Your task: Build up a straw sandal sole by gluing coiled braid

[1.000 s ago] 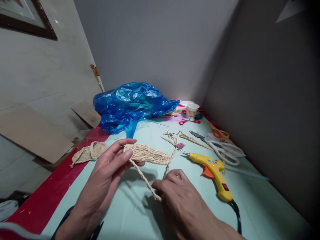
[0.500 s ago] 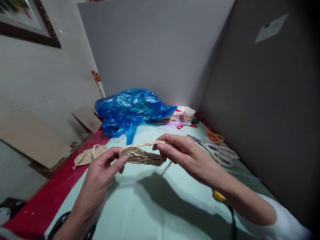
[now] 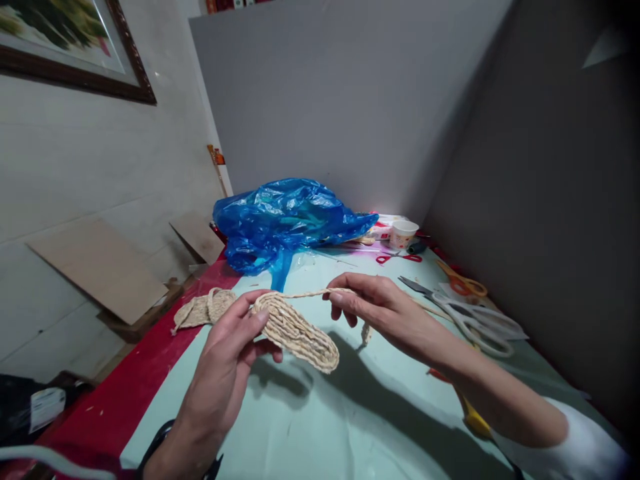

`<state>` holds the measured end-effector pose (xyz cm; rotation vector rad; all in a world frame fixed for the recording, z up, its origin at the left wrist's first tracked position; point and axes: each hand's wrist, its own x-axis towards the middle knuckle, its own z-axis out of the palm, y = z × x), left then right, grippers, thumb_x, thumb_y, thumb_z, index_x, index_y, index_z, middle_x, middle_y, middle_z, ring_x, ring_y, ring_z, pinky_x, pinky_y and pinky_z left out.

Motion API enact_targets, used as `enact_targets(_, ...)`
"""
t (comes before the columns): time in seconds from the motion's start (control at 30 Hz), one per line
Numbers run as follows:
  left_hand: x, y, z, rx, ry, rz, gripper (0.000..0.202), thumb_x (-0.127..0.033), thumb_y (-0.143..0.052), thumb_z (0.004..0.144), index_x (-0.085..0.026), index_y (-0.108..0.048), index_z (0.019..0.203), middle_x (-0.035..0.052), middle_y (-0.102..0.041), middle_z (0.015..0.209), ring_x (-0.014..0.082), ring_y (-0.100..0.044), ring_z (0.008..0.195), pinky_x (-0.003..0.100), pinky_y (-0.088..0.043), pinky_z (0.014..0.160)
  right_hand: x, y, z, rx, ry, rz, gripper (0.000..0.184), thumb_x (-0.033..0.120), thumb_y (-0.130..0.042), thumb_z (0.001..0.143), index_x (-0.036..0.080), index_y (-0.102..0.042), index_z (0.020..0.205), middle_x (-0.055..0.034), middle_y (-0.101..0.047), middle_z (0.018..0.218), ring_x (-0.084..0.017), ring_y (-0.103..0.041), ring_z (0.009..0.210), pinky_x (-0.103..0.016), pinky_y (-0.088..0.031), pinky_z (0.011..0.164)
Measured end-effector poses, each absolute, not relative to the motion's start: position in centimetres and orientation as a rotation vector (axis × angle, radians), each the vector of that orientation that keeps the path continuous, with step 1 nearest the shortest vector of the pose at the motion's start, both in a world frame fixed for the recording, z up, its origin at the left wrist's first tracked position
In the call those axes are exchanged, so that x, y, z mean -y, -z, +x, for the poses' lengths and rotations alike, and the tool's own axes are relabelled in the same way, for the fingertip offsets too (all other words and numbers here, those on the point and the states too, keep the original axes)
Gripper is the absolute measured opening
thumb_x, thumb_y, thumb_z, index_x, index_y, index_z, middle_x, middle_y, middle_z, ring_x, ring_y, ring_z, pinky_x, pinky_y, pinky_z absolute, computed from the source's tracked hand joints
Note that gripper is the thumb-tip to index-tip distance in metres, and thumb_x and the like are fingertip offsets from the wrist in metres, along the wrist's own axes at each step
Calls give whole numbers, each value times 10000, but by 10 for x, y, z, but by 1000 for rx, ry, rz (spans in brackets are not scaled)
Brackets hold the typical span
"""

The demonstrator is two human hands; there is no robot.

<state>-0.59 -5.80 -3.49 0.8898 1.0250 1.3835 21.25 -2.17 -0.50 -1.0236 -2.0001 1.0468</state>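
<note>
My left hand (image 3: 235,347) pinches the near end of a flat oval sole of coiled straw rope (image 3: 300,333), thumb on its upper face. The sole tilts down to the right above the table. From its upper left end a strand of straw rope (image 3: 307,294) runs to the right, pulled fairly straight. My right hand (image 3: 367,300) is closed on that strand between thumb and fingers, apart from the sole. A loose end of rope (image 3: 367,335) hangs below the right hand. On the left of the table lies a woven straw slipper (image 3: 203,310).
A blue plastic bag (image 3: 290,220) lies at the back of the pale green table cover (image 3: 300,427). Right of it are a paper cup (image 3: 403,233) and red-handled scissors (image 3: 399,258). Large white-handled scissors (image 3: 470,320) and orange-handled scissors (image 3: 463,283) lie beside the right partition (image 3: 540,220).
The sole has swung away from the right hand and now shows its broad face. My right hand has drawn the strand out straighter. The view has shifted a little to the left.
</note>
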Motion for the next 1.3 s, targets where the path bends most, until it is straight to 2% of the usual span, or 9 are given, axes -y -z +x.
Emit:
enact_targets(0.1,58,40,-7,-988,-1375,826,115,-229,-699,863,-198,-722,971,7,-658,821,134,-567,675,208,-496,512,31,10,217,2057,-995,-1068,349,472,-471,1041,177,-653,1002,-22,-683,878,-133,-608,757,-247,-464,675)
enact_targets(0.23,61,47,-5,-949,-1364,665,176,-147,-675,869,-225,-747,1010,11,-698,901,116,-579,674,190,-483,514,53,24,225,2117,-815,-1186,310,507,-502,1025,269,-648,1159,2,-704,1027,-163,-648,907,-270,-489,759)
enact_targets(0.37,65,49,0,-928,-1315,576,186,-94,-655,853,-199,-760,966,39,-708,910,150,-644,777,207,-537,609,84,38,233,2165,-533,-1171,297,410,-568,1015,296,-573,1289,3,-670,1225,-160,-643,1076,-272,-514,892)
enact_targets(0.57,69,51,11,-858,-1190,564,212,-114,-570,883,-182,-753,967,62,-690,911,162,-636,816,242,-562,723,106,49,235,2055,-314,-1152,255,321,-595,998,306,-559,1249,31,-699,1126,-126,-666,1019,-223,-548,865)
enact_targets(0.73,72,54,16,-826,-1166,541,263,-123,-558,884,-217,-738,1050,49,-654,841,142,-613,759,222,-548,701,103,51,233,1986,-332,-1084,262,237,-586,1001,300,-548,1252,43,-711,1081,-89,-681,950,-164,-537,799)
enact_targets(0.93,75,52,23,-912,-1153,509,224,-177,-518,971,-188,-733,1030,79,-664,852,157,-644,780,272,-574,729,97,47,230,2008,-329,-999,300,120,-520,1004,279,-561,1255,56,-713,1075,-96,-657,929,-196,-494,797)
enact_targets(1.13,77,46,30,-1039,-1112,334,266,-164,-480,984,-158,-741,935,90,-692,885,177,-695,813,285,-613,743,99,57,220,2134,-185,-1007,239,197,-413,1038,154,-578,1205,-50,-703,967,-193,-626,849,-339,-517,791)
enact_targets(1.23,72,48,25,-1138,-1131,142,276,-135,-476,968,-164,-739,891,84,-725,873,175,-725,766,285,-635,680,103,70,210,2146,-140,-1030,350,240,-482,985,71,-547,1285,-121,-705,1028,-245,-612,891,-390,-555,765)
enact_targets(1.3,68,54,18,-1207,-1186,125,280,-127,-476,958,-175,-742,889,76,-749,865,189,-744,743,329,-655,648,108,78,208,2154,-82,-1064,453,262,-532,953,18,-511,1334,-168,-693,1160,-268,-617,980,-398,-574,799)
